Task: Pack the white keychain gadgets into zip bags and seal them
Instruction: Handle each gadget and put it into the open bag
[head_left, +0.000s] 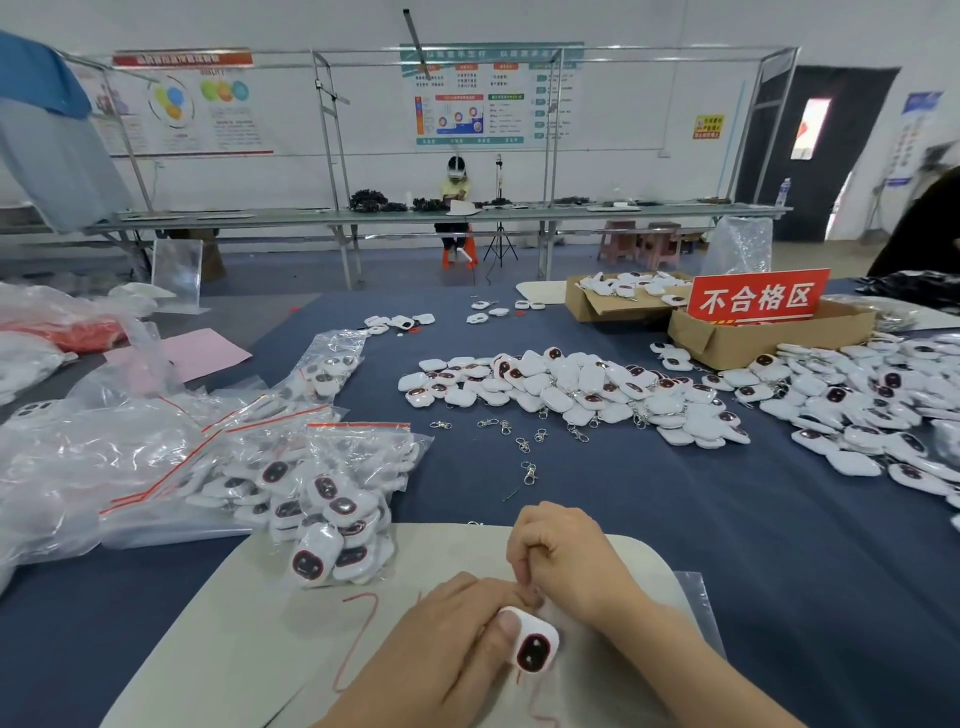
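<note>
Left hand (447, 634) grips one white keychain gadget (535, 644), thumb pressed on its top edge, dark face up. Right hand (566, 561) is just beyond it, fingers curled and pinching something small at the gadget's upper corner (ring or bag film, too small to tell). The two hands touch over the pale mat (249, 613). A clear zip bag (693, 597) lies flat under them, with its red strip showing left of the left hand.

Step, as judged: loading a single gadget into the bag, which is not sealed yet. The next move calls for holding the mouth open, sliding the gadget fully inside, then pressing along the red strip.

Just left of the mat is a filled zip bag (337, 514) of gadgets, and further left a heap of empty zip bags (104, 467). Mid bench (649, 519) has loose metal clasps (524, 447), then the main gadget pile (571, 395) well beyond the hands, with a second pile (857, 410) at right. Behind these sit a cardboard box (769, 338) with a red sign (758, 299) and another box of gadgets (613, 301). Far back, a seated person (456, 192) works at a long table.
</note>
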